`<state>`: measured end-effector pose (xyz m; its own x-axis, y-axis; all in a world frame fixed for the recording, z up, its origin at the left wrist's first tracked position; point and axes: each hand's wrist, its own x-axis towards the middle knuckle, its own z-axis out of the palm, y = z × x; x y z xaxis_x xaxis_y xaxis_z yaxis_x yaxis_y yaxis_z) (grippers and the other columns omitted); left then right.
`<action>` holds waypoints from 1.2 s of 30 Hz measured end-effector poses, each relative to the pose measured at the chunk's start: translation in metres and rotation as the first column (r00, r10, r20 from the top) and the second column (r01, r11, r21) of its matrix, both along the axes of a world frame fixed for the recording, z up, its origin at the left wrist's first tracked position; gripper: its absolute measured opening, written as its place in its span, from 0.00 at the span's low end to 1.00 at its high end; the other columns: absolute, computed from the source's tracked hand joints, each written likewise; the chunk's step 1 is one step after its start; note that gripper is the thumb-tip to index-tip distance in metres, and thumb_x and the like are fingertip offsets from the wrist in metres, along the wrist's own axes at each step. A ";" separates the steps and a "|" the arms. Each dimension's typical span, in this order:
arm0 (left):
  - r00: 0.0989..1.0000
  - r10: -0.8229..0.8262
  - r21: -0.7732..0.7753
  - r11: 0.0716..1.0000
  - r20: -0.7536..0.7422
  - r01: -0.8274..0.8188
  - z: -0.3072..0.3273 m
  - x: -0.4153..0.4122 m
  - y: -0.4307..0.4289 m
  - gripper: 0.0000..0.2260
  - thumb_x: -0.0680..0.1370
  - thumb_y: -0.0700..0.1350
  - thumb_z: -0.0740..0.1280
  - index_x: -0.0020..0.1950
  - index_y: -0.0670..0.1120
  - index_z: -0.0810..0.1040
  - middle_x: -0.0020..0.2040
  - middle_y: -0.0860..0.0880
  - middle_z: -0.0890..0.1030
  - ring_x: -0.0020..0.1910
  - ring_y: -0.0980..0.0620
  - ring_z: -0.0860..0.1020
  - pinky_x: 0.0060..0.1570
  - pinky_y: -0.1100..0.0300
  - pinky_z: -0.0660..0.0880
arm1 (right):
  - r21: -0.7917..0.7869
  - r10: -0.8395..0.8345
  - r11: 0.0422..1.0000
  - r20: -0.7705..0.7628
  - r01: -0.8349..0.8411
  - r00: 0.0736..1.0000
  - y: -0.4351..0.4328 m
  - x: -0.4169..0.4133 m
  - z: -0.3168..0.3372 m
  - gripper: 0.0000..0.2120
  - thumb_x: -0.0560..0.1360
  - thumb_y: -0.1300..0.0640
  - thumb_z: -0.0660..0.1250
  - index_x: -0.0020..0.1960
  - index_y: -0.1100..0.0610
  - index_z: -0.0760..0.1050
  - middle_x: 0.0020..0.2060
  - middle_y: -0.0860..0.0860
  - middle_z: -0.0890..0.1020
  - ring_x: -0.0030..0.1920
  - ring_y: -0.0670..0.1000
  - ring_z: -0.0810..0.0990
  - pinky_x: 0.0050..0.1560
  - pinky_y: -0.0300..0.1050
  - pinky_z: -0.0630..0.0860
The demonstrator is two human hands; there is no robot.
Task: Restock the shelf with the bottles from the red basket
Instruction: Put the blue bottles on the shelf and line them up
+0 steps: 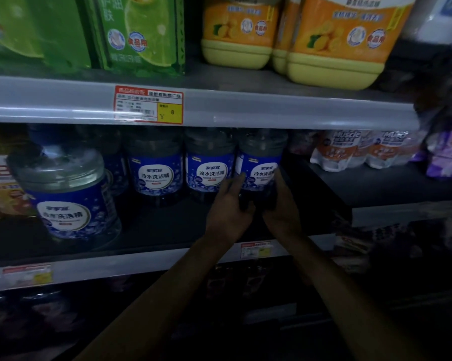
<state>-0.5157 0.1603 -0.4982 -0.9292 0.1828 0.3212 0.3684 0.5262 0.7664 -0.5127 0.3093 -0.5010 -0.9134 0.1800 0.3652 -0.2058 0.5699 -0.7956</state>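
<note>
On the dark middle shelf [167, 230] stands a row of clear bottles with blue labels. The rightmost bottle [261, 162] of that row is held low down between both my hands. My left hand [228, 207] lies along its left side and my right hand [280, 204] along its right side, with both thumbs across the lower front. Next to it on the left stand two more of these bottles [209, 168] [154, 170]. One bottle [66, 194] stands further forward at the left. The red basket is not in view.
The upper shelf carries green refill packs [139, 32] and yellow-orange jugs [336, 43]. A red and yellow price tag [148, 105] hangs on the shelf rail. White pouches [349, 149] and a purple pack [446, 157] stand to the right. Dark shelf floor lies between the row and the pouches.
</note>
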 end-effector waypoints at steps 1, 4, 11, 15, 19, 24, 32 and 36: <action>0.997 -0.033 0.097 0.995 0.068 0.026 -0.001 -0.003 0.007 0.34 0.79 0.41 0.70 0.83 0.51 0.62 0.79 0.47 0.66 0.75 0.49 0.68 0.70 0.59 0.68 | -0.031 0.022 0.999 0.028 -0.021 0.999 0.000 0.000 -0.002 0.40 0.76 0.65 0.68 0.80 0.42 0.57 0.74 0.45 0.71 0.74 0.46 0.70 0.72 0.43 0.71; 0.978 -0.091 0.318 0.948 0.189 0.027 -0.006 -0.010 0.018 0.34 0.75 0.44 0.70 0.81 0.50 0.66 0.75 0.48 0.73 0.73 0.52 0.71 0.73 0.57 0.70 | -0.092 0.029 0.996 0.127 -0.018 0.991 -0.004 0.001 -0.008 0.38 0.80 0.58 0.65 0.81 0.37 0.51 0.76 0.45 0.70 0.74 0.49 0.70 0.73 0.51 0.69; 0.975 -0.097 0.238 0.970 0.201 0.048 0.001 -0.006 0.012 0.33 0.77 0.39 0.71 0.81 0.49 0.66 0.74 0.46 0.75 0.72 0.50 0.73 0.73 0.54 0.71 | -0.055 0.100 0.994 0.215 -0.090 0.971 -0.003 0.004 0.001 0.43 0.80 0.61 0.66 0.83 0.43 0.43 0.74 0.42 0.66 0.71 0.42 0.66 0.66 0.33 0.67; 0.988 0.011 0.158 0.987 0.154 -0.036 0.006 0.021 -0.017 0.24 0.78 0.39 0.70 0.74 0.48 0.74 0.68 0.46 0.80 0.67 0.48 0.78 0.67 0.53 0.76 | 0.150 0.025 0.987 0.221 -0.059 0.975 -0.020 0.008 -0.007 0.41 0.74 0.54 0.70 0.82 0.48 0.54 0.74 0.49 0.71 0.72 0.51 0.71 0.71 0.52 0.72; 0.979 0.143 0.133 0.978 0.147 -0.163 0.013 0.041 -0.072 0.26 0.78 0.45 0.70 0.76 0.51 0.72 0.67 0.47 0.80 0.66 0.48 0.78 0.66 0.50 0.77 | 0.265 -0.011 0.964 0.080 -0.011 0.997 -0.065 0.015 0.009 0.36 0.74 0.61 0.70 0.79 0.50 0.62 0.72 0.56 0.73 0.71 0.58 0.71 0.70 0.56 0.72; 0.965 0.260 -0.032 0.965 0.018 -0.259 0.016 0.058 -0.145 0.32 0.77 0.49 0.69 0.81 0.55 0.65 0.75 0.49 0.72 0.70 0.49 0.74 0.67 0.50 0.76 | 0.264 0.102 0.958 0.032 -0.107 0.994 -0.129 0.028 0.030 0.32 0.78 0.64 0.67 0.79 0.51 0.63 0.76 0.54 0.68 0.74 0.55 0.68 0.71 0.43 0.67; 0.943 0.189 0.289 0.919 0.273 -0.267 0.013 0.039 -0.164 0.38 0.77 0.44 0.71 0.84 0.52 0.58 0.80 0.48 0.67 0.77 0.49 0.68 0.76 0.48 0.68 | -0.069 0.317 0.948 0.295 -0.311 0.901 -0.189 0.010 0.030 0.45 0.75 0.75 0.61 0.83 0.45 0.50 0.81 0.50 0.59 0.78 0.56 0.64 0.60 0.40 0.70; 0.922 0.166 0.377 0.876 0.349 -0.300 0.015 0.037 -0.162 0.32 0.81 0.41 0.67 0.83 0.55 0.59 0.76 0.51 0.71 0.74 0.51 0.70 0.74 0.51 0.69 | -0.084 0.338 0.941 0.303 -0.328 0.891 -0.190 0.009 0.026 0.47 0.75 0.76 0.60 0.83 0.43 0.47 0.81 0.49 0.59 0.76 0.55 0.66 0.49 0.36 0.74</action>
